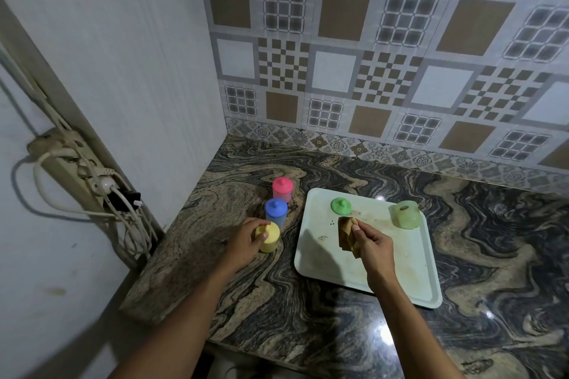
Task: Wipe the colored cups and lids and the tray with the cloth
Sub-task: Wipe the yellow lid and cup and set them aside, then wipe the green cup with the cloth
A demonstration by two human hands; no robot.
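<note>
Cloth bunched in right hand over tray.

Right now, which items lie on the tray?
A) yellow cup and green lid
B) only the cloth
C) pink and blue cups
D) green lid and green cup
D: the green lid and green cup sit on the tray; the other cups stand on the counter.

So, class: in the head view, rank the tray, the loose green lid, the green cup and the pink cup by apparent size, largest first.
1. Pale rectangular plastic tray
2. Translucent green cup
3. Pink lidded cup, looks close to the green cup; unsure
4. Round green lid
</note>
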